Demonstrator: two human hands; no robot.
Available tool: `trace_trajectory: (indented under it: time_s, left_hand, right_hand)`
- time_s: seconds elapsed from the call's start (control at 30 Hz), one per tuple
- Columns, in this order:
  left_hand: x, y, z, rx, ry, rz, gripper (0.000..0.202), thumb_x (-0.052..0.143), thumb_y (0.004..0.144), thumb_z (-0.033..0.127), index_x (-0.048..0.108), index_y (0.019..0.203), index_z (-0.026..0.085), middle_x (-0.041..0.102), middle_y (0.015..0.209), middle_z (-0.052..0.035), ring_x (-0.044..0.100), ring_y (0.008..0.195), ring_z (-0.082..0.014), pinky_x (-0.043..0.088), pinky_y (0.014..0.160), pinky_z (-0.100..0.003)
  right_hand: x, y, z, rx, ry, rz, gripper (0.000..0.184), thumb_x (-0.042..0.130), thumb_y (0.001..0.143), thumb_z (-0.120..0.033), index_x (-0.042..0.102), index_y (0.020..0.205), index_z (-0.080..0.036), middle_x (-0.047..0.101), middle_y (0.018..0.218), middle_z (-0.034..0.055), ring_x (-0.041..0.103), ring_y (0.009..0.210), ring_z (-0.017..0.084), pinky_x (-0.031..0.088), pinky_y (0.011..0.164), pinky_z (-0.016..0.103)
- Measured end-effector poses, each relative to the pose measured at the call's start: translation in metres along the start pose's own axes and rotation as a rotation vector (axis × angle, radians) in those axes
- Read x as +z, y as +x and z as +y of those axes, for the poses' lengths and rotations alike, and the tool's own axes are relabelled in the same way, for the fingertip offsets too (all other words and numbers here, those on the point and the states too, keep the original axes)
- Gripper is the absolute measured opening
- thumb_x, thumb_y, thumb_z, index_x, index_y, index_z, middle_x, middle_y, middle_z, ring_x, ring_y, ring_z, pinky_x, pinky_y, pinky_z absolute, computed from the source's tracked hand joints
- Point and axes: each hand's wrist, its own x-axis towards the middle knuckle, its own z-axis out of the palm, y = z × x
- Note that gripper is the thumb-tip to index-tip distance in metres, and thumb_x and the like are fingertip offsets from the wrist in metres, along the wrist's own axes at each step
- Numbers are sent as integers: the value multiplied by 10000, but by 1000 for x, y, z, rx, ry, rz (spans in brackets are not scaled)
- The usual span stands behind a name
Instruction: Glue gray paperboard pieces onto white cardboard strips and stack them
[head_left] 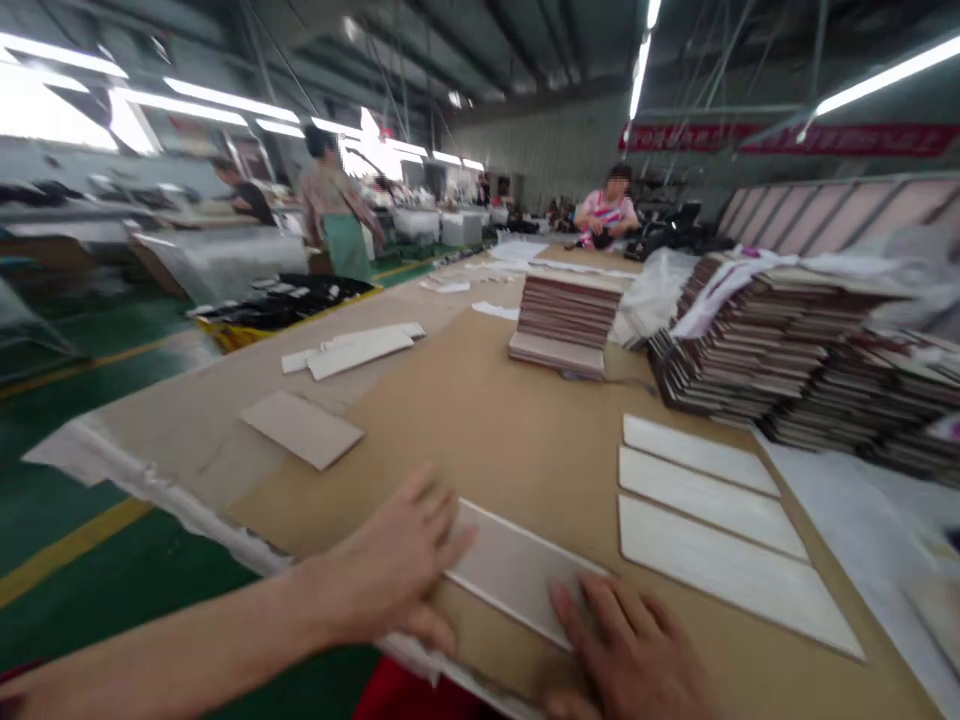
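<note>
A pale rectangular board (517, 570) lies near the front edge of the brown cardboard-covered table (480, 420). My left hand (397, 565) rests flat on its left end, fingers stretched out. My right hand (630, 650) presses flat on its right end, fingers spread. Three more pale boards (712, 510) lie side by side just to the right of it.
Tall stacks of dark-edged boards (787, 350) fill the right side, a smaller stack (566, 320) stands mid-table. Loose pale pieces (300, 428) and strips (352, 350) lie on the left. A seated person (607, 210) works at the far end; others stand at left. Green floor lies left of the table.
</note>
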Motion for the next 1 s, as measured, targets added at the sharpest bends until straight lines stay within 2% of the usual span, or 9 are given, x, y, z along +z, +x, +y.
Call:
trace_trajectory:
  time_s: [0.03, 0.1, 0.23, 0.37, 0.5, 0.6, 0.77, 0.83, 1.0]
  left_hand:
    - [-3, -4, -5, -16, -19, -13, 969, 444, 763, 905, 581, 1407, 196, 615, 1371, -232, 540, 1308, -396, 224, 1176, -660]
    - [3, -9, -13, -24, -39, -11, 884, 454, 811, 858, 584, 1406, 218, 575, 1438, -209, 502, 1358, -377, 213, 1190, -638]
    - [21, -19, -17, -4, -73, 26, 767, 533, 866, 756, 569, 1421, 228, 514, 1515, -178, 463, 1401, -370, 214, 1196, -620]
    - [22, -23, -18, -4, -120, 21, 707, 557, 892, 704, 553, 1432, 248, 509, 1526, -154, 469, 1400, -373, 249, 1181, -617]
    - [23, -21, -23, 17, -114, 14, 714, 547, 885, 722, 582, 1402, 230, 522, 1512, -165, 467, 1395, -398, 289, 1160, -620]
    - [26, -20, -27, 23, -103, -11, 718, 534, 896, 717, 577, 1404, 212, 501, 1531, -160, 439, 1418, -389, 294, 1172, -594]
    - [30, -22, -30, 43, -87, -86, 733, 525, 911, 701, 536, 1437, 192, 472, 1559, -143, 382, 1453, -387, 269, 1191, -589]
    - [32, -23, -31, 49, -84, -92, 740, 514, 921, 697, 520, 1447, 176, 479, 1553, -143, 376, 1455, -386, 260, 1197, -592]
    - [38, -24, -32, 34, -89, -73, 727, 481, 914, 732, 538, 1427, 221, 480, 1555, -118, 380, 1456, -374, 284, 1193, -578]
  right_hand:
    - [-7, -4, -1, 57, -5, -122, 619, 679, 854, -650, 616, 1352, -287, 685, 1275, 99, 629, 1110, 337, 547, 896, 512]
    - [-20, -7, -3, 115, -4, -250, 633, 639, 913, -620, 574, 1403, -224, 631, 1375, 119, 557, 1231, 345, 467, 1016, 538]
    - [-36, -12, -6, 196, 30, -329, 646, 620, 937, -613, 554, 1416, -184, 589, 1435, 129, 476, 1327, 345, 368, 1105, 556]
    - [-41, -23, 6, 203, 61, -228, 557, 625, 961, -535, 598, 1353, -142, 571, 1446, 162, 465, 1330, 377, 336, 1132, 611]
    - [-51, -26, 29, 283, 144, -40, 396, 498, 1042, -388, 624, 1297, -112, 595, 1383, 191, 499, 1285, 352, 425, 1085, 594]
    - [-56, -22, 37, 304, 236, 65, 335, 467, 1054, -308, 622, 1294, -134, 630, 1312, 160, 539, 1229, 303, 480, 1046, 544]
    - [-53, -15, 32, 218, 317, 67, 297, 501, 1045, -276, 627, 1275, -137, 661, 1270, 138, 565, 1185, 272, 490, 1047, 510]
    - [-51, -14, 29, 200, 336, 64, 287, 495, 1049, -266, 626, 1269, -136, 669, 1261, 134, 570, 1184, 263, 491, 1049, 508]
    - [-47, -19, 26, 152, 370, 54, 265, 500, 1049, -229, 626, 1266, -145, 693, 1228, 118, 588, 1199, 245, 486, 1068, 507]
